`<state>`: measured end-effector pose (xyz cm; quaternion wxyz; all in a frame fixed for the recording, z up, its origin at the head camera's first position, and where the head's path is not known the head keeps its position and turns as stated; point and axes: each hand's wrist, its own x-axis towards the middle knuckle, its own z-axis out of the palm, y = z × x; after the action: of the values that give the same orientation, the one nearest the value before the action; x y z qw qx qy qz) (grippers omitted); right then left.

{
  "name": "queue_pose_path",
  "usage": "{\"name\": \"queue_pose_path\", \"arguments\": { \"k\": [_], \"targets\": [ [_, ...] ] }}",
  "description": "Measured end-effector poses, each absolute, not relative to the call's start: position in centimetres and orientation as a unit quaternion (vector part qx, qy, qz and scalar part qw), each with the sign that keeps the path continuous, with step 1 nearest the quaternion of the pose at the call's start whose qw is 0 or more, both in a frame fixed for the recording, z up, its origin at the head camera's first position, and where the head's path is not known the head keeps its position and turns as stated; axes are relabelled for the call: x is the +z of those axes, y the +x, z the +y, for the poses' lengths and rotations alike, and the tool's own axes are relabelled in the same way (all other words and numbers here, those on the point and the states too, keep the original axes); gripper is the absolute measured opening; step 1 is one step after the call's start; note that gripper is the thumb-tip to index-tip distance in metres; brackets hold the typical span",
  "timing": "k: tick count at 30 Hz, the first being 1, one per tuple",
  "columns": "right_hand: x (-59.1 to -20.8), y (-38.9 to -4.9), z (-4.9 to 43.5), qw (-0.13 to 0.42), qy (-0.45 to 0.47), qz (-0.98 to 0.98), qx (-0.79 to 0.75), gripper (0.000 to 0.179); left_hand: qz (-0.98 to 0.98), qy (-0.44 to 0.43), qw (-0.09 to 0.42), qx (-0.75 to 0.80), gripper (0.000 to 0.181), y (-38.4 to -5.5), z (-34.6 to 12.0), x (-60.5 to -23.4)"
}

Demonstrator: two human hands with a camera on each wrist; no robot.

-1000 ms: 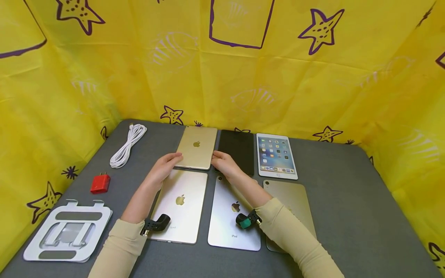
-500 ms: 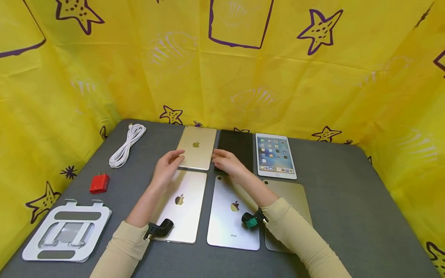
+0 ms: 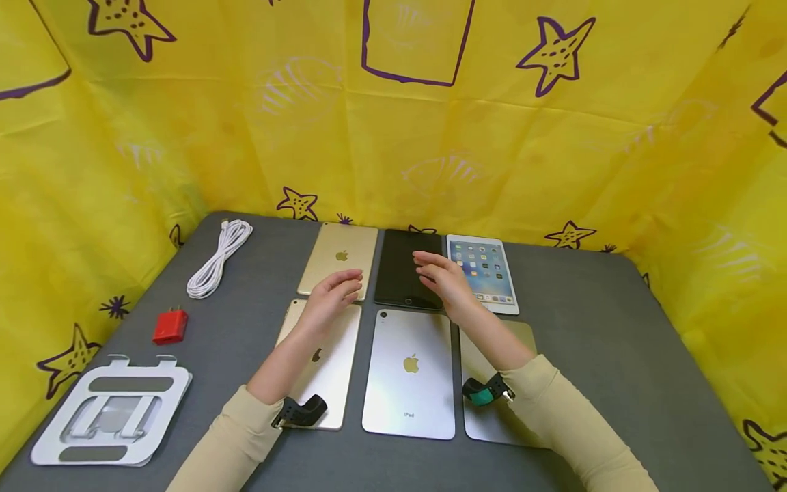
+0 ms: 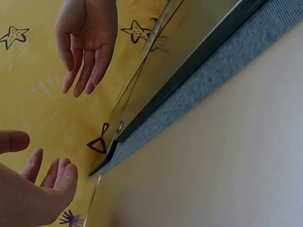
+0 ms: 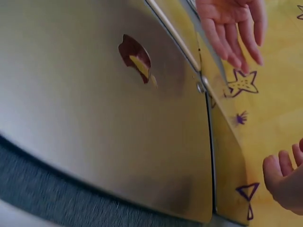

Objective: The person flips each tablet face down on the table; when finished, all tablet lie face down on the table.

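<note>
Both hands hover, fingers loosely bent and holding nothing. My left hand [image 3: 332, 301] is over the near edge of the back-left gold tablet [image 3: 344, 254] and the top of the front-left tablet [image 3: 328, 369], which it partly covers. Over the right side of the black tablet [image 3: 399, 266] is my right hand [image 3: 447, 281], its wrist overlapping the white tablet with a lit screen [image 3: 492, 270]. A silver tablet [image 3: 408, 396] lies face down at front centre; a gold-toned one [image 3: 492, 424] sits under the right forearm. In the wrist views the palms face each other.
On the left of the grey table [image 3: 615, 355] are a coiled white cable [image 3: 215, 263], a red charger plug [image 3: 170, 326] and a folded white stand [image 3: 113, 413]. A yellow printed curtain [image 3: 393, 137] surrounds the table's back and sides.
Both hands have come away from the gold tablet's near edges and moved right, the right hand over the black tablet. The gold tablet stays in the back row. The head view has shifted slightly.
</note>
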<state>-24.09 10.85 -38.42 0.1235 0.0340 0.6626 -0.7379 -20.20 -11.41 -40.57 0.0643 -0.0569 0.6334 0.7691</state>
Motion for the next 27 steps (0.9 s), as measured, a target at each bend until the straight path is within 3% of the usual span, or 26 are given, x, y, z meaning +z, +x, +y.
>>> {"name": "queue_pose_path", "arguments": {
  "k": [7, 27],
  "targets": [
    [-38.6, -23.5, 12.7, 0.124, 0.065, 0.657, -0.741, 0.041, 0.643, -0.047, 0.103, 0.758, 0.043, -20.4, -9.5, -41.2],
    [-40.2, -21.5, 14.0, 0.177, 0.091, 0.67, -0.716, 0.058, 0.625, -0.07, 0.141, 0.765, 0.055, -20.4, -8.4, -41.3]
  ]
}}
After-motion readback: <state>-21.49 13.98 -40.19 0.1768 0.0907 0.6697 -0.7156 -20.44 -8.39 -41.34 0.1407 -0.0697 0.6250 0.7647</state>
